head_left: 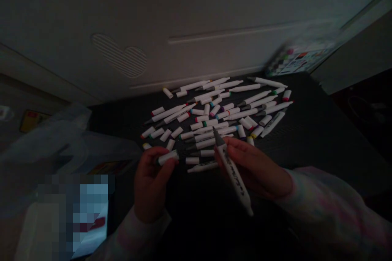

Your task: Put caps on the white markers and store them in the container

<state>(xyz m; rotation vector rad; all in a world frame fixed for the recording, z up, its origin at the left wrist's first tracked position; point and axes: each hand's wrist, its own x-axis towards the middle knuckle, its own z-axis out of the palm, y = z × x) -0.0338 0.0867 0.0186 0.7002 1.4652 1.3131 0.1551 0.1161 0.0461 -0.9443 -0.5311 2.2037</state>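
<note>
Between the thumb and fingers of my left hand (152, 183) is a white marker cap (168, 158) with a dark green end. My right hand (252, 163) grips a white marker (234, 175) with black lettering on its barrel. That marker is uncapped, its grey tip end pointing up and left, its other end down toward me. Cap and marker are apart. Just beyond both hands, several uncapped white markers (260, 112) and loose caps (157, 111) with coloured ends lie scattered over the dark table.
The dark wood-grain table (318, 130) stands against a pale wall panel (196, 4) with a ribbed heart shape. A clear marker package (301, 59) leans at the back right. On the left are a translucent plastic bag (61, 138) and a lit, partly pixelated screen (94, 220).
</note>
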